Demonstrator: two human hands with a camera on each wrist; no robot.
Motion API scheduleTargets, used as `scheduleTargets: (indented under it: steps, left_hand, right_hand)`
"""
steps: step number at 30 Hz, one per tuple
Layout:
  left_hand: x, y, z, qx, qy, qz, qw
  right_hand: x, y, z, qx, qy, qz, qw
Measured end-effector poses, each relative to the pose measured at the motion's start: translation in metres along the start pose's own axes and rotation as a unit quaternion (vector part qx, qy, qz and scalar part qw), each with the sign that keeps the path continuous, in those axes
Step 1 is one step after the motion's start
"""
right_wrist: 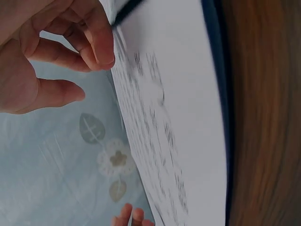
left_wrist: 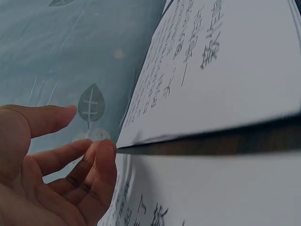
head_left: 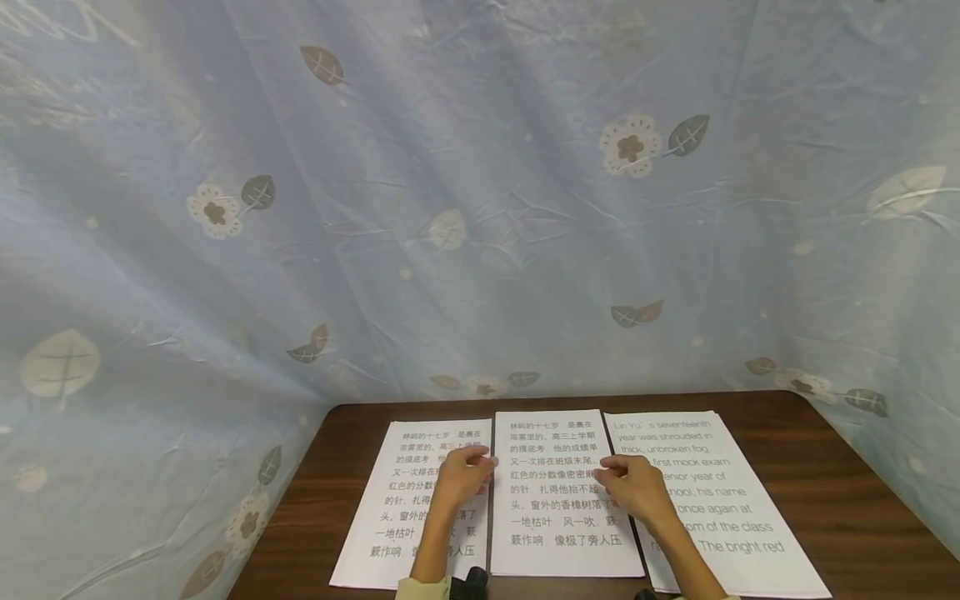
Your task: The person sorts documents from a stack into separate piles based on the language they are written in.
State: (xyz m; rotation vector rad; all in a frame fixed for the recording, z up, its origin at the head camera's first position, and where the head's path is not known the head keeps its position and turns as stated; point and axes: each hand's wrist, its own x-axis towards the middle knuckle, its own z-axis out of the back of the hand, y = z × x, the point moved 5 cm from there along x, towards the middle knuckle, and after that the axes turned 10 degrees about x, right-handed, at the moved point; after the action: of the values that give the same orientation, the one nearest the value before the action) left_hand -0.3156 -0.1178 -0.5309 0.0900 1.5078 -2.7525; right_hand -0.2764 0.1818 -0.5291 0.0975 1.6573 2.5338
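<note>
Three stacks of printed paper lie side by side on a dark wooden table. The left stack point(head_left: 360, 558) and the middle stack point(head_left: 558, 558) carry Chinese text, while the right stack point(head_left: 750, 567) is printed in English. My left hand point(head_left: 461, 479) is over the right part of the left stack, fingertips close to the gap beside the middle one. Over the edge between the middle and right stacks is my right hand point(head_left: 637, 487), fingertips toward the middle pages. Both hands have loosely bent fingers, thumbs apart, and nothing between them in the wrist views.
The wooden tabletop point(head_left: 855, 492) shows to the right of the papers and along their left side. A pale blue cloth point(head_left: 480, 208) with leaf and flower prints hangs behind the table and around its sides.
</note>
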Motion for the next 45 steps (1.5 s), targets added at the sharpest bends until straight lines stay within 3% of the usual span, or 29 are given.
scheduleTargets:
  steps: [7, 17, 34, 45]
  left_hand:
    - [-0.001, -0.001, -0.011, 0.016, -0.005, 0.011, 0.9998]
    - [0.002, 0.005, -0.018, 0.062, -0.008, 0.012, 0.998]
    - [0.001, 0.003, -0.019, 0.104, -0.017, -0.011, 0.9944]
    - [0.001, 0.001, -0.02, 0.097, -0.023, 0.002, 0.9951]
  right_hand:
    - [0.003, -0.014, 0.015, -0.026, -0.003, -0.019, 0.9995]
    - [0.005, -0.024, 0.019, -0.06, -0.004, -0.022, 0.9979]
    - [0.008, -0.019, 0.018, -0.115, -0.001, 0.0, 0.9934]
    - [0.004, -0.009, 0.017, -0.114, -0.001, 0.011, 0.9934]
